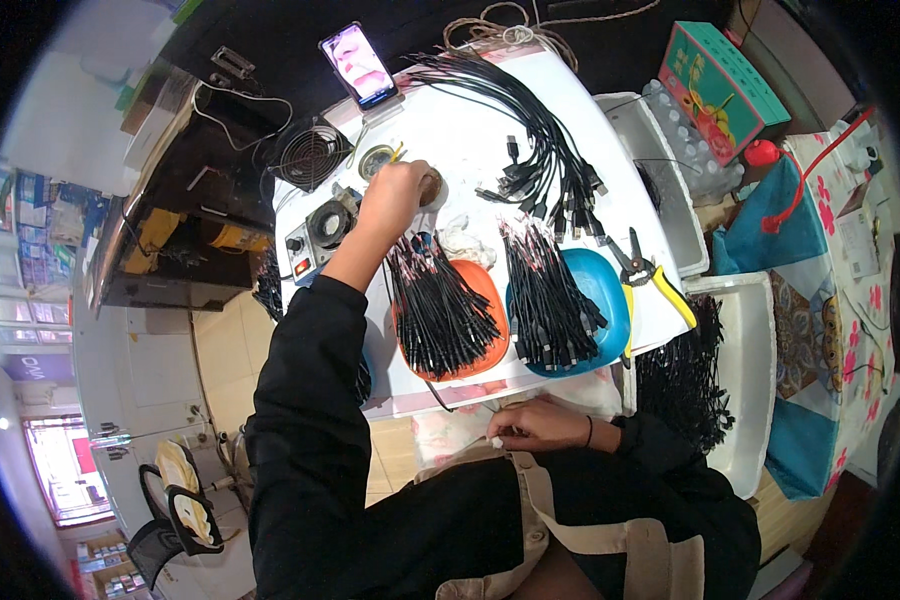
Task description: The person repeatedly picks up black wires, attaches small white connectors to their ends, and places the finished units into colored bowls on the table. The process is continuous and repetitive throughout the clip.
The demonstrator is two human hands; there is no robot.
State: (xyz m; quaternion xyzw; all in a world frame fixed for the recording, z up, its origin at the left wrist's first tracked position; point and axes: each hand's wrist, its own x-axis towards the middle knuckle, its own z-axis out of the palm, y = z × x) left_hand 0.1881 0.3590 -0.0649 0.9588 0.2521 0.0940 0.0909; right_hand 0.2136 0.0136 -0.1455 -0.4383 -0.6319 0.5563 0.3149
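Note:
My left hand [394, 197] reaches over the white table, fingers bent together beside two small round tins. A thin yellow piece [398, 152] shows at its fingertips; the fingers hide what they may hold. One tin [375, 160] lies just beyond the hand, the other [430, 188] against its right side. My right hand [542, 425] is low by my lap, fingers closed on a small white piece [497, 442]. Between the hands, an orange tray [492, 318] and a blue tray [613, 290] hold bundles of black cables [440, 310] with bare reddish ends.
Left on the table stand a soldering station [317, 238] and a black fan [311, 155]. A lit phone [358, 66] leans at the back. Yellow-handled pliers [650, 275] lie at the right; more black cables [545, 150] spread behind. White bins [755, 380] flank the table's right side.

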